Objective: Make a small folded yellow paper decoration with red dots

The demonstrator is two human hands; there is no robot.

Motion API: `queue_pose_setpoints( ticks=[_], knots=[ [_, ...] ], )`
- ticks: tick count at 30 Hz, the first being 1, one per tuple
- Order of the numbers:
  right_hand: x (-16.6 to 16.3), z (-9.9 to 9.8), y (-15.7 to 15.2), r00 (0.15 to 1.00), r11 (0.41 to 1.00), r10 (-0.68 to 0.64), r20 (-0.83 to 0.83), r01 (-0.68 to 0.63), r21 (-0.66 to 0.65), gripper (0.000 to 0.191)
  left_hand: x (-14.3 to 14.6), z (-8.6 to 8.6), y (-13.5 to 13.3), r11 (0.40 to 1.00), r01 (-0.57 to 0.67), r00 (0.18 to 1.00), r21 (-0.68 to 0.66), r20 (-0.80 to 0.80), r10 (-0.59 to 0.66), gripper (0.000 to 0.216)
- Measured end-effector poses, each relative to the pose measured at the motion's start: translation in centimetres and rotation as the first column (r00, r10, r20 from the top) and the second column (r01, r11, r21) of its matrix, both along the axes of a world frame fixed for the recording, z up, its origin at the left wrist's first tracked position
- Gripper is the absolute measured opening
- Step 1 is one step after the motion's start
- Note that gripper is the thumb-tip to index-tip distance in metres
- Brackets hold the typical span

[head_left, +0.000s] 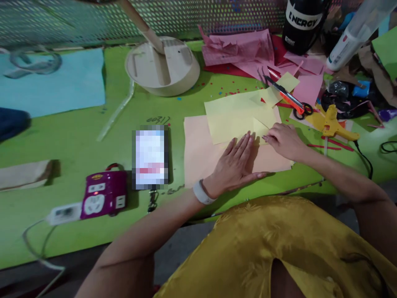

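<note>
A sheet of yellow paper (229, 118) lies partly over a larger peach sheet (197, 153) on the green table. My left hand (234, 163) rests flat, fingers stretched out, across the near edge of the yellow paper and the peach sheet. Just right of it, my right hand (283, 140) has its fingers closed in a pinch at the yellow paper's near right part, where a small triangular flap stands up. The fingertips partly hide the pinched edge. Beyond that hand lie an orange box cutter (291, 102) and black-handled scissors (305, 111).
A yellow glue gun (336, 126) with a cord lies at the right. Behind stand a beige round base (163, 70), pink paper (238, 47) and a black bottle (302, 27). To the left are a phone (150, 157), a purple power adapter (104, 192) and a blue sheet (71, 87).
</note>
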State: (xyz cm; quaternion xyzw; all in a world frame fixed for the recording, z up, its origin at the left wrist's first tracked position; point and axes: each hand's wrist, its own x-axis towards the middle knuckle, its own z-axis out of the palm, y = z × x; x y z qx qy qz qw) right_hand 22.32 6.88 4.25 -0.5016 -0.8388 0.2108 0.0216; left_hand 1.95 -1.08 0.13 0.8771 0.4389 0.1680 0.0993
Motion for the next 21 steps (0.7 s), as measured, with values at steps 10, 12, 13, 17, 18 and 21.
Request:
queue_pose_setpoints(
  ticks=[10, 12, 13, 17, 18, 21],
  knots=[
    [-2.8, 0.9, 0.5, 0.999, 0.992, 0.043, -0.020, -0.045, -0.120, 0.016, -0.4, -0.4, 0.0, 1.000, 0.005, 0.999, 0.005, 0.050, -0.006, 0.090],
    [-3.1, 0.8, 0.5, 0.998, 0.993, 0.050, -0.027, -0.053, -0.109, 0.011, -0.3, -0.5, 0.0, 1.000, 0.010, 0.998, 0.013, 0.060, -0.011, 0.089],
    [-3.2, 0.7, 0.4, 0.998, 0.994, 0.050, -0.029, -0.053, -0.100, 0.011, -0.3, -0.5, 0.0, 1.000, 0.013, 0.998, 0.018, 0.062, -0.014, 0.090],
    [-2.9, 0.6, 0.2, 0.999, 0.996, 0.035, -0.042, -0.038, -0.080, 0.013, -0.2, -0.7, 0.0, 1.000, 0.017, 0.999, 0.013, 0.050, -0.017, 0.093],
    [-2.8, 0.6, 0.2, 0.999, 0.996, 0.029, -0.043, -0.033, -0.080, 0.013, -0.1, -0.8, 0.0, 1.000, 0.014, 0.999, 0.011, 0.045, -0.014, 0.094],
    [-2.0, 0.7, 0.1, 0.999, 0.997, 0.013, -0.041, -0.016, -0.077, 0.014, 0.1, -0.8, -0.1, 1.000, 0.002, 0.999, 0.018, 0.037, -0.003, 0.098]
  ],
)
